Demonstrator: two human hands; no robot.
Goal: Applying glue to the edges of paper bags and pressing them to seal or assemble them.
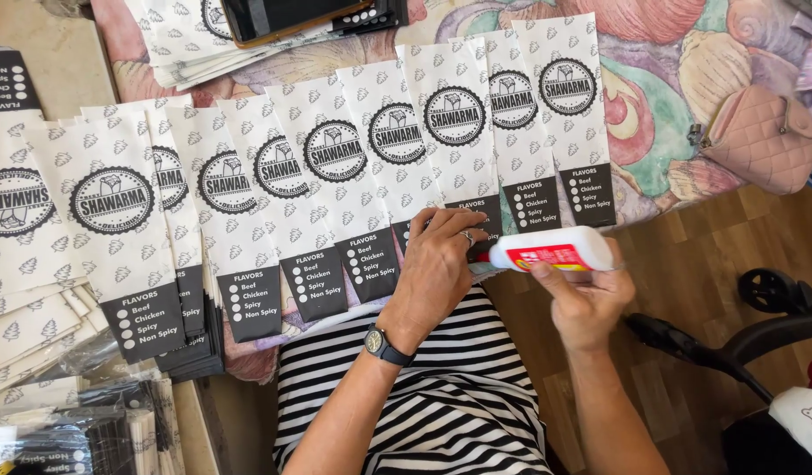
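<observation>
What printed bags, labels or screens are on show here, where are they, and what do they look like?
Paper bags: overlapping row across the bed, white, round black emblem, black bottom panel.
Glue bottle: in right hand, left hand at its tip; white, red label.
Dark screen device: top edge, on more bags.

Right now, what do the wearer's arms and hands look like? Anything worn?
Both forearms are bare, with no sleeves in view. The left hand has a silver ring on one finger, and a dark wristwatch with a round face and dark strap sits on that wrist. The right hand shows no ring, watch or glove.
</observation>
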